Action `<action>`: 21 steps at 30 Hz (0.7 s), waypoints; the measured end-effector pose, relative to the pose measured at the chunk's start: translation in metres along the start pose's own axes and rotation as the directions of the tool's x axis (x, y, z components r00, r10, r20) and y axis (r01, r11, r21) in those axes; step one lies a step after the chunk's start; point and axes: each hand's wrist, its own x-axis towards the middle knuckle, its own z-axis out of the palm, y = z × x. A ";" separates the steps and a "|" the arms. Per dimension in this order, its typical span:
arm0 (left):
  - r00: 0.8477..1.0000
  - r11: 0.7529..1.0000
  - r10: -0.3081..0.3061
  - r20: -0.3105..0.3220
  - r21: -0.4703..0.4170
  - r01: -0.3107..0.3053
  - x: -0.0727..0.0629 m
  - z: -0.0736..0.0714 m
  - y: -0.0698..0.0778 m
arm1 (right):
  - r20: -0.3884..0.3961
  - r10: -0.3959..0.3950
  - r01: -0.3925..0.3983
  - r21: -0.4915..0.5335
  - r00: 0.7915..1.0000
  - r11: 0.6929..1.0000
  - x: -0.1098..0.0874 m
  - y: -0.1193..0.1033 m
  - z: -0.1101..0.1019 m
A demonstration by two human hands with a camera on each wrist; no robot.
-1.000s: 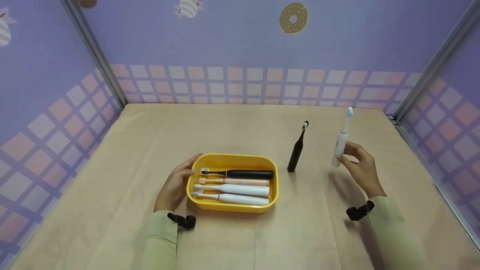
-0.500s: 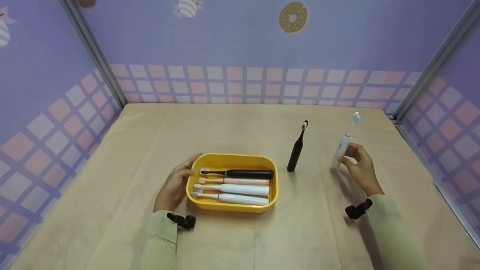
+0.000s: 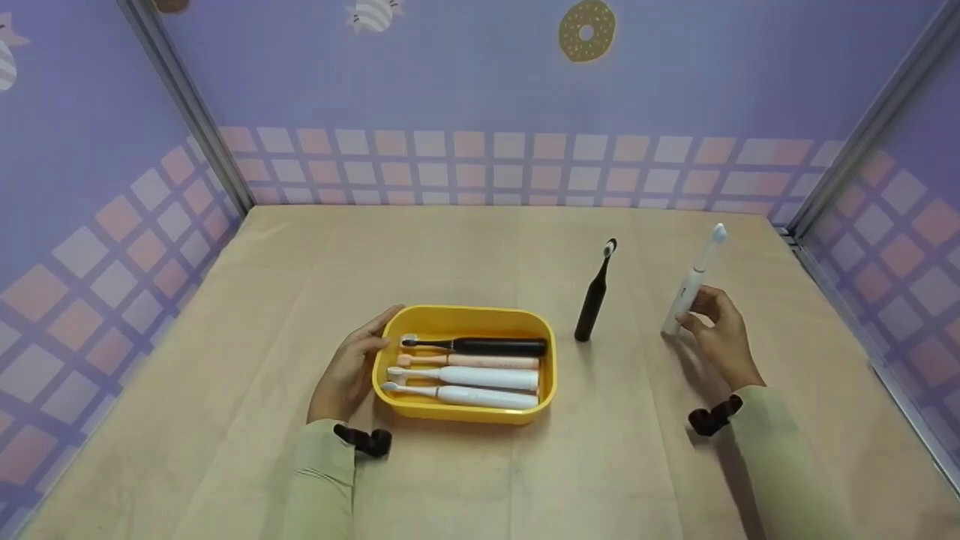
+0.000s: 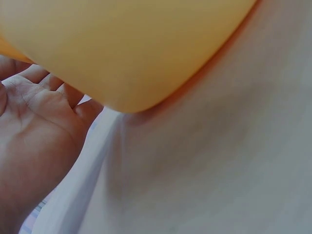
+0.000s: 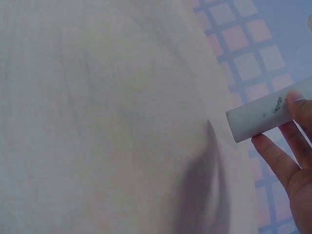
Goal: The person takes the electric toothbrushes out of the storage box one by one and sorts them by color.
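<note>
Upright in the head view, leaning a little right, is a white electric toothbrush. My right hand pinches its handle between thumb and fingers; the right wrist view shows the handle's bottom end close to the table, and I cannot tell whether it touches. At the middle, a yellow box contains a black toothbrush, a pink toothbrush and two white toothbrushes. My left hand holds the box's left side, thumb at the rim, fingers along the outer wall.
Between the box and my right hand, a black electric toothbrush stands upright on the cloth-covered table. Purple patterned panels rise behind and at both sides, with metal posts at the corners.
The white toothbrush in my right hand has come down slightly, and its head has tipped to the right. My left hand, the box and the standing black toothbrush have stayed put.
</note>
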 end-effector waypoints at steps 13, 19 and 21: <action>1.000 1.000 -0.012 -0.009 0.027 0.012 -0.002 0.001 0.000 | 0.027 0.026 -0.026 -0.029 0.999 0.999 0.000 0.009 0.001; 1.000 1.000 0.010 0.010 0.011 -0.011 0.000 -0.001 0.000 | 0.048 0.028 -0.027 -0.013 0.998 1.000 -0.002 0.012 0.001; 1.000 1.000 0.016 0.009 0.012 -0.016 0.001 -0.001 0.000 | 0.047 0.027 -0.027 -0.008 0.999 1.000 -0.003 0.012 0.001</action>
